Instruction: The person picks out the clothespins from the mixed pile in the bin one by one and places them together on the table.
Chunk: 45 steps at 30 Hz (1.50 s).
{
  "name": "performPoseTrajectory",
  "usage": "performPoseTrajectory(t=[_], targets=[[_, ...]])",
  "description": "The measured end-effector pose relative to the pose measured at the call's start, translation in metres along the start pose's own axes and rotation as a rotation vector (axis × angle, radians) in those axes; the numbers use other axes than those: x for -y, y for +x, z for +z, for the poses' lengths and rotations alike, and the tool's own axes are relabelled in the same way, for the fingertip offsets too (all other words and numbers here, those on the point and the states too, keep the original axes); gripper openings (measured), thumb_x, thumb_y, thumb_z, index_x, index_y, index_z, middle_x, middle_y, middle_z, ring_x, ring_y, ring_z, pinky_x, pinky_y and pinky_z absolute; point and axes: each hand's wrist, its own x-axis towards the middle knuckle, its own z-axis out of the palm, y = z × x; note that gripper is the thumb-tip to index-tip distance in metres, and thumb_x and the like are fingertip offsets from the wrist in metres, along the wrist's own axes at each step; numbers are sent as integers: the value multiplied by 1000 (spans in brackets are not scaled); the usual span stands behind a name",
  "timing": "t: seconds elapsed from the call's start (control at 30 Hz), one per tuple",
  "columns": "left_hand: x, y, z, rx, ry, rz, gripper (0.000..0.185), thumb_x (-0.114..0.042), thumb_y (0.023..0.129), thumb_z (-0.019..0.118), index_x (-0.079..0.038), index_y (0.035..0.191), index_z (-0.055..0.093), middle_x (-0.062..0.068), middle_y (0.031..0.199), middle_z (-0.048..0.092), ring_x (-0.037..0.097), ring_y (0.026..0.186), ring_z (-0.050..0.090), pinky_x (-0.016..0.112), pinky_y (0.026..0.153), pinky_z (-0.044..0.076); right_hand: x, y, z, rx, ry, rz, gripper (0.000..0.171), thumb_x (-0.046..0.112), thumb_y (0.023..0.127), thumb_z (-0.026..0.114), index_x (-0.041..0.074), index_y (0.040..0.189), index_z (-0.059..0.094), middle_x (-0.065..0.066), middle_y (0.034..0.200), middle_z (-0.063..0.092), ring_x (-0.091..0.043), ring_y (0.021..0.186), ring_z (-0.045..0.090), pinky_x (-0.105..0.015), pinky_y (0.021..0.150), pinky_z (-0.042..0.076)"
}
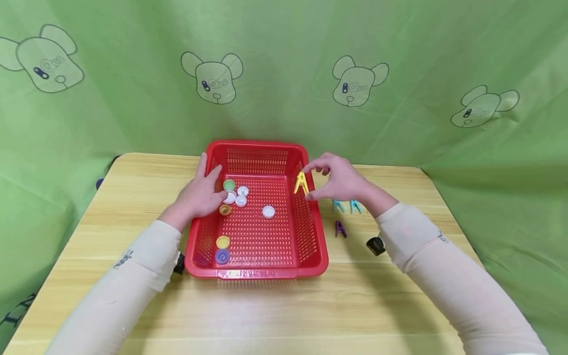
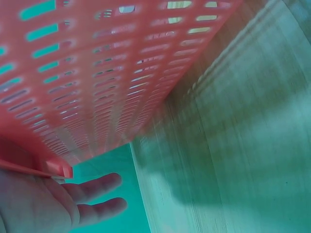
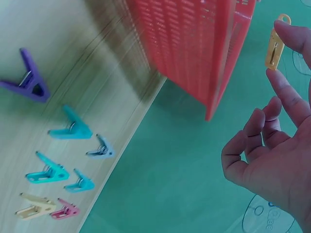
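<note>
Over the right rim of the red basket [image 1: 255, 272], my right hand [image 1: 339, 177] pinches a yellow clothespin [image 1: 301, 183] between thumb and forefinger. The right wrist view shows the clothespin [image 3: 275, 49] edge-on, held at its two ends, while the other fingers curl loosely. My left hand [image 1: 199, 195] rests astride the basket's left rim, its thumb inside. In the left wrist view two straight fingers [image 2: 99, 188] extend outside the basket wall [image 2: 112, 92]. Inside the basket lie several bottle caps, among them a white cap [image 1: 268, 212], a green cap [image 1: 229, 185] and a purple cap [image 1: 222, 256].
Right of the basket, a purple clothespin [image 1: 340, 229] and several others, such as a teal clothespin [image 3: 71, 127] and a pink clothespin [image 3: 65, 209], lie on the wooden table [image 1: 284, 315]. A green curtain [image 1: 284, 29] with printed bear heads hangs behind the table.
</note>
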Motion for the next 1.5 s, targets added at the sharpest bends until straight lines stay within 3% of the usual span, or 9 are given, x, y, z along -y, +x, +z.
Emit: performPoseTrajectory(t=[0.53, 0.93, 1.27, 1.5], targets=[[-1, 0, 2, -13, 9, -17, 79, -28, 96, 60, -6, 160, 19, 7, 163, -24, 47, 124, 51, 52, 80, 58, -37, -27, -11, -6, 0, 37, 54, 21, 69, 90, 12, 120, 72, -9, 102, 56, -27, 94, 47, -41, 76, 43], [-2, -1, 2, -13, -9, -19, 78, -26, 97, 60, -6, 160, 18, 7, 163, -24, 46, 124, 50, 49, 76, 59, -63, -47, -10, -41, 45, -7, 53, 15, 67, 91, 7, 117, 73, -9, 102, 62, -25, 88, 50, -40, 75, 44], [-1, -1, 3, -19, -23, -24, 78, -25, 97, 61, -7, 160, 19, 6, 164, -23, 47, 127, 48, 48, 74, 59, -86, -65, -9, -19, 43, 69, 56, 17, 70, 92, 7, 120, 70, -11, 101, 58, -27, 91, 50, -47, 80, 45], [-2, -1, 3, -21, -25, -23, 78, -24, 97, 62, -7, 160, 19, 5, 164, -23, 47, 127, 48, 48, 74, 59, -102, -78, -6, -15, 48, 112, 58, 18, 70, 92, 8, 123, 69, -10, 98, 57, -28, 91, 51, -43, 78, 46]])
